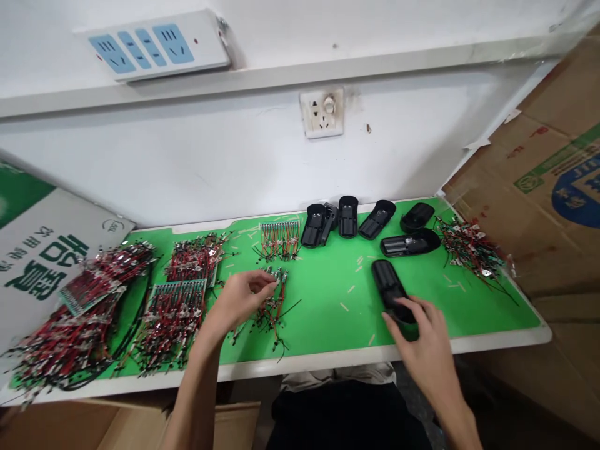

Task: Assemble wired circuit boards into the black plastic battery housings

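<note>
My left hand [246,297] is closed in a pinch over a small cluster of wired circuit boards [276,300] at the middle of the bench. Whatever sits between its fingertips is too small to make out. To the right, my right hand [424,328] grips the near end of a black plastic shell [388,281], thumb on one side and fingers on the other. That shell lies on the green mat [328,300] with its hollow side up. Just behind the left hand is a row of small boards with orange wires [280,239].
More black shells [347,217] stand along the wall. Red-wired board panels [173,319] and a large heap of them [70,325] cover the left side. A wire bundle [471,247] lies at far right. Cardboard [529,187] borders the right; pale scraps dot the mat.
</note>
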Action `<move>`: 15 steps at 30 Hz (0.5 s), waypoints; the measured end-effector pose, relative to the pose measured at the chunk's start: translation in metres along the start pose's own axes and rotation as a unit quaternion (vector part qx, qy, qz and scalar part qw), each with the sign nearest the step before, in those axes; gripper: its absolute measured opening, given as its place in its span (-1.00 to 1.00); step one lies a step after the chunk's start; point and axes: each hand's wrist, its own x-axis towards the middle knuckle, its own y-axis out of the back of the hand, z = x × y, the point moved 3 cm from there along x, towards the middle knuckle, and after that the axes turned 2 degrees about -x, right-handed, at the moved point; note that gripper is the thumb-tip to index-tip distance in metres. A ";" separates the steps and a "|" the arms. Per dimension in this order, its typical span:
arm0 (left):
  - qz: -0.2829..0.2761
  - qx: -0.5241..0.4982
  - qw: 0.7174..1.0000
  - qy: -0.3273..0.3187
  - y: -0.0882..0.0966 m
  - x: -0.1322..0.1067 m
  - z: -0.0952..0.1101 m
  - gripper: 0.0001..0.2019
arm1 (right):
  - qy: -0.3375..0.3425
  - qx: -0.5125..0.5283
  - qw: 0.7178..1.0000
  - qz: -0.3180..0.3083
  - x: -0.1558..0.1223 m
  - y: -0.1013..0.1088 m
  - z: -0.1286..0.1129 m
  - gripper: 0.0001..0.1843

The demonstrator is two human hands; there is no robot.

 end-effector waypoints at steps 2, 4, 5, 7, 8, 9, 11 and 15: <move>0.045 -0.007 0.999 -0.014 0.008 0.003 0.012 -0.57 | 0.000 0.014 1.000 -0.016 -0.004 -0.014 -0.027 -0.50; 0.131 0.007 0.991 -0.041 0.016 0.005 0.022 -0.59 | 0.003 0.027 0.999 -0.019 -0.007 -0.027 -0.048 -0.45; 0.151 0.034 0.987 -0.052 0.017 0.007 0.026 -0.62 | 0.005 0.033 0.999 -0.020 -0.008 -0.033 -0.055 -0.44; 0.111 0.100 0.987 -0.058 0.015 0.012 0.029 -0.67 | 0.008 0.043 0.999 -0.021 -0.009 -0.042 -0.064 -0.45; 0.067 0.124 0.989 -0.053 0.013 0.015 0.029 -0.69 | 0.008 0.047 0.999 -0.022 -0.008 -0.045 -0.067 -0.45; 0.030 0.134 0.989 -0.047 0.011 0.017 0.029 -0.70 | 0.007 0.050 0.998 -0.021 -0.008 -0.048 -0.068 -0.45; 0.032 0.109 0.993 -0.035 0.014 0.021 0.028 -0.67 | 0.004 0.057 0.998 -0.019 -0.005 -0.051 -0.068 -0.42; 0.121 -0.012 0.993 -0.007 0.021 0.028 0.020 -0.56 | 0.007 0.073 0.997 -0.021 0.001 -0.055 -0.067 -0.43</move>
